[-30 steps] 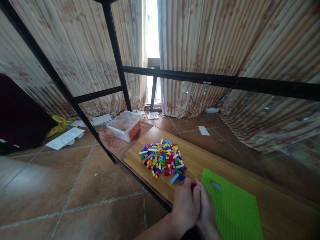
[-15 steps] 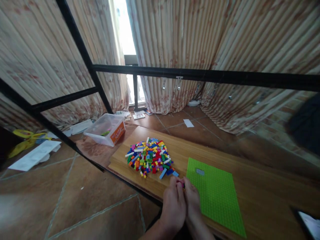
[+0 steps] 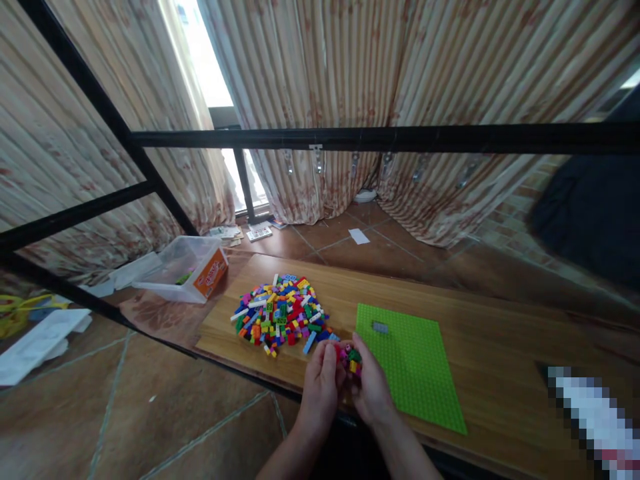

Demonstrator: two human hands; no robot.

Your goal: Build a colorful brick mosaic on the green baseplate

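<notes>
Our left hand [image 3: 320,383] and right hand [image 3: 374,387] cup small bricks [image 3: 354,365] between them — curled close, seemingly so none spill — at the bench [image 3: 505,347]'s near edge, between brick pile [image 3: 283,313] and green baseplate [image 3: 417,367].

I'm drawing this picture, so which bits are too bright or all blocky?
Head view: the tall, white-glowing window between the beige, red-patterned fabric curtains is washed out; head view, lower right: a pale patch is broken into coarse squares, hiding its detail.

There are two hands [image 3: 321,383] [image 3: 373,390], one brick pile [image 3: 283,315], one green baseplate [image 3: 420,373] and one clear box [image 3: 173,291].
</notes>
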